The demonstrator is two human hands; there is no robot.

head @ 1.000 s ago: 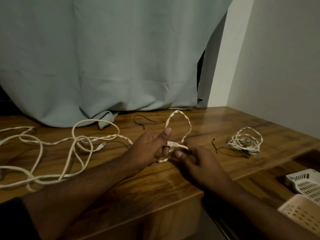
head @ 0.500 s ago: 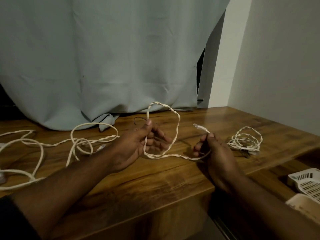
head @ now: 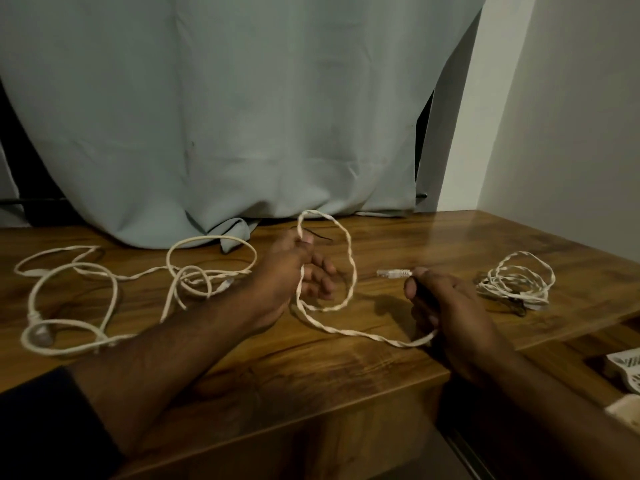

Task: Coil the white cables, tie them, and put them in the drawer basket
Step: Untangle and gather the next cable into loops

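Cable point(head: 349, 271), white and twisted, stands in one loop above the desk point(head: 346, 368) between the two hands. The left hand point(head: 294, 275) pinches the loop's top between thumb and forefinger, its other fingers point(head: 322, 271) loosely spread inside the ring. From the loop's foot the strand runs low across the wood to the right and passes up through the right hand point(head: 446, 306), whose fingers are curled round it; the plug point(head: 393, 273) sticks out past the thumb, pointing left toward the loop.

The coming move seems to turn on this: the free end lies right of the loop, its long axis nearly level and aimed at the ring's opening, with the right hand the nearer one to carry it. The slack between the hands is short, so another turn would likely be small.

Left of the left forearm, a longer loose cable point(head: 104, 299) sprawls in tangled loops on the desk. A coiled bundle point(head: 516, 282) lies just beyond the right hand, apart from it. A thin dark tie point(head: 320, 236) lies behind the left hand, near the curtain point(head: 242, 116). A corner of the basket point(head: 623, 367) shows at the lower right edge, below desk level.
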